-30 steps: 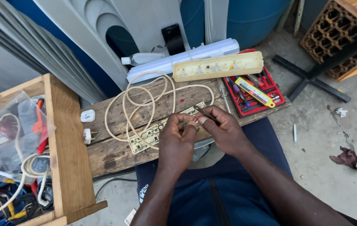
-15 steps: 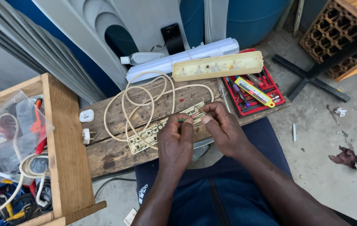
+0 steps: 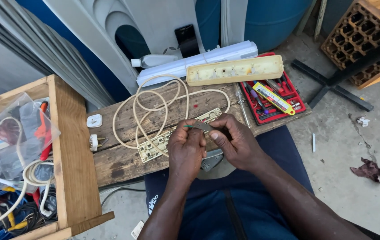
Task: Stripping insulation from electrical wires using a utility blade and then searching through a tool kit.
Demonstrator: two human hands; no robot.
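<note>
Head view: left hand [image 3: 185, 149] and right hand [image 3: 236, 141] pinch a small metal strip [image 3: 202, 126].

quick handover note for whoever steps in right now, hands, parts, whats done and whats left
Left hand: fingers pinch a small grey tool with a green wire at its tip.
Right hand: steadies the same tool.
Opened power strip base lies on the wooden plank under the hands, cream cord coiled behind, plug to the left.
Done: cover is off, set by the red tool tray.
Left: cover not refitted.

Clear plastic bag [image 3: 18, 129] in wooden crate [image 3: 67, 151] — red-trayed tool case [image 3: 283, 100] beyond.
</note>
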